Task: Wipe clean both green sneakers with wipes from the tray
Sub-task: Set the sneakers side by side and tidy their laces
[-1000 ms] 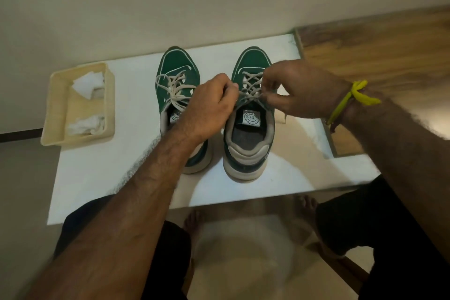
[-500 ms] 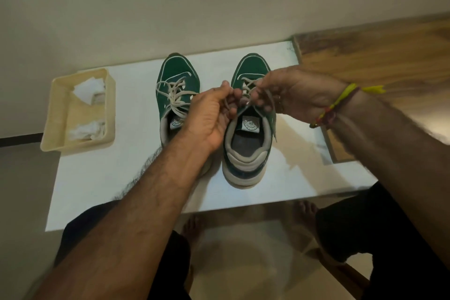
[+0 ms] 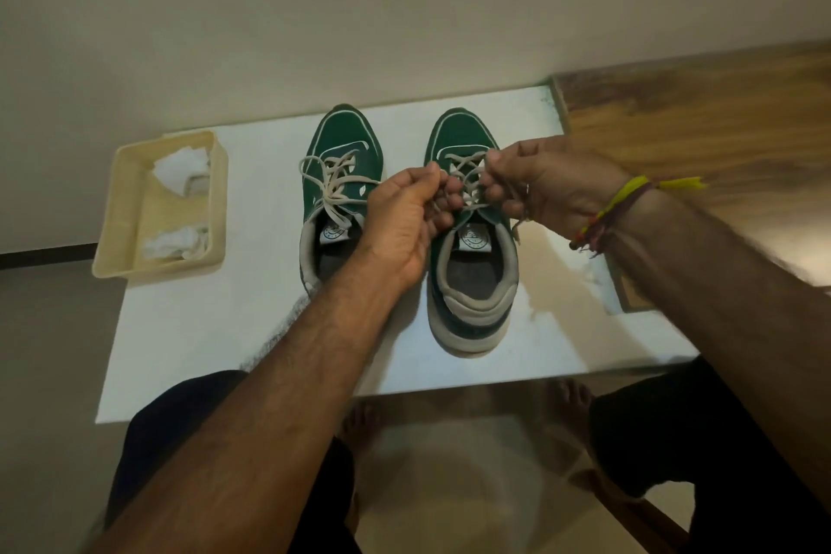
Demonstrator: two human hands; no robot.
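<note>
Presently, the tray (image 3: pixel 118 211) at 9 o'clock holds crumpled wipes (image 3: pixel 177 169) within reach. Both green sneakers stand toes toward 12 o'clock: left sneaker (image 3: pixel 335 157) loosely laced; left hand (image 3: pixel 404 216) and right hand (image 3: pixel 546 189) pinch the right sneaker (image 3: pixel 472 283) laces (image 3: pixel 467 175), probably securing them.

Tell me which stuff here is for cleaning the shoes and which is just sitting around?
For the job:
- left sneaker
- right sneaker, its laces pinched by the left hand and right hand
- tray
- wipes

Just there:
- white table
- wooden surface
- wrist threads
</note>
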